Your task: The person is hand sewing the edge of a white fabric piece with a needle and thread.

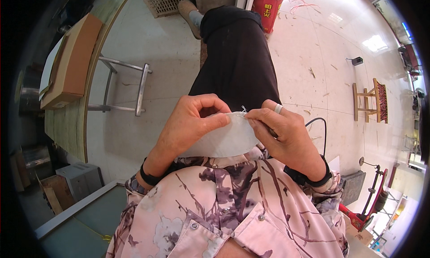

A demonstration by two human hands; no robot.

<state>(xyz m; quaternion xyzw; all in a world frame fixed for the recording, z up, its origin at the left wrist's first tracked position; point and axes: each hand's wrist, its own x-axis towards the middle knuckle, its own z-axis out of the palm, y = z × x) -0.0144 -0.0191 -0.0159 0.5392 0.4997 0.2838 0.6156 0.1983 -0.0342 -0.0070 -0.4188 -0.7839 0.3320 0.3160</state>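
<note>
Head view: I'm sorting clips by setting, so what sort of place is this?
Probably a small workshop or a shop's back room, judging by the carton on the table, the crate and the littered tiled floor.

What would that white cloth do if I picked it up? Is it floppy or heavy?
The white cloth is probably light, since it looks thin and the left hand and right hand pinch its edge with fingertips. It's likely bendy too, though it shows few folds, so it may be slightly stiff. Being flat, it probably wouldn't roll.
</note>
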